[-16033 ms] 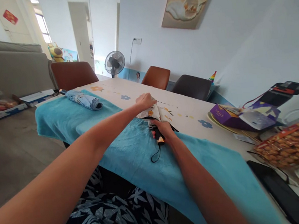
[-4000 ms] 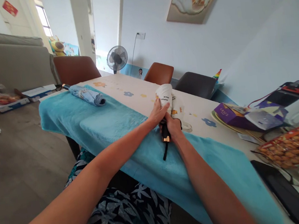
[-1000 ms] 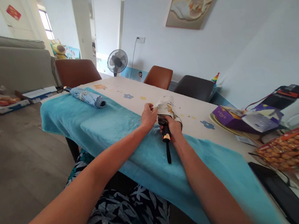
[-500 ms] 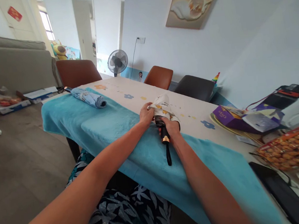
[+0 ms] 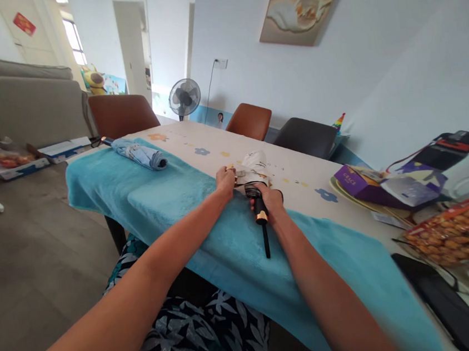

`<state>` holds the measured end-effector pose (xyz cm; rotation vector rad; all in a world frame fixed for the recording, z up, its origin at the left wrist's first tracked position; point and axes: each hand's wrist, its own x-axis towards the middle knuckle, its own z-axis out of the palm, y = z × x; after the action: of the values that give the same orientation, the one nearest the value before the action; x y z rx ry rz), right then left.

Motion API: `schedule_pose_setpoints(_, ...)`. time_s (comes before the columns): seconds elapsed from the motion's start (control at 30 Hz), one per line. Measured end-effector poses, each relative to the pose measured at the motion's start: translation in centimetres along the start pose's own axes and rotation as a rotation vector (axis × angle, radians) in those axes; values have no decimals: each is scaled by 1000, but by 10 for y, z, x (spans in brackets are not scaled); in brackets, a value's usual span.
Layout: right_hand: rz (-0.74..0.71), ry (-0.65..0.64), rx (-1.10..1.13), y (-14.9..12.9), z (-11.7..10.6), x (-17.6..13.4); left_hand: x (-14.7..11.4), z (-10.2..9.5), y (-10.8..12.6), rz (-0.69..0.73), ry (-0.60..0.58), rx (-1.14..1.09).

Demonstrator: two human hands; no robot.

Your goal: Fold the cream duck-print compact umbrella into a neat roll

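A folding umbrella with a cream, printed canopy and a black handle lies in my hands over the near edge of the table. My right hand is closed around its lower canopy beside the handle, whose wrist strap hangs toward me. With its fingers pinched, my left hand grips a fold of the cream canopy and draws it out to the left. A second umbrella, light blue and rolled up, rests on the turquoise cloth to the left.
The cloth covers the near side of the white table. At right are a purple box, a bag of nuts and a black phone. Chairs and a fan stand beyond.
My left hand has moved slightly left and toward me, pulling a canopy fold outward. The cream canopy has turned a little in my right hand, and the strap has swung slightly.
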<state>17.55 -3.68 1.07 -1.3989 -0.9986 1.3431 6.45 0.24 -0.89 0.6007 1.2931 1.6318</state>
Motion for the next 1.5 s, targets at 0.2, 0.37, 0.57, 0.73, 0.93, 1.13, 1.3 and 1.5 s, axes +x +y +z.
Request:
schedule_pose_setpoints(0.2,3,-17,97,-4,-3,2,-3,-4,10,-109,76,-142)
schedule_pose_setpoints(0.37,-41,39,169,-5,-4,4,-1,-7,14,-138,123,-221)
schedule_pose_setpoints(0.57,-53,24,199,-4,-6,7,4,-11,14,-130,215,-336)
schedule_pose_setpoints(0.73,-13,-10,126,-2,-4,6,-4,-2,8,-35,-41,-100)
schedule_pose_setpoints(0.93,-53,-46,-58,3,-1,1,-11,3,1,47,-184,36)
schedule_pose_setpoints(1.13,-77,-61,-26,5,-3,3,-10,0,1,-63,-194,155)
schedule_pose_setpoints(1.3,-73,-84,-21,5,-4,4,-12,0,2,-21,-205,194)
schedule_pose_setpoints(1.5,-76,-79,-20,4,-2,2,-8,-1,2,10,-121,97)
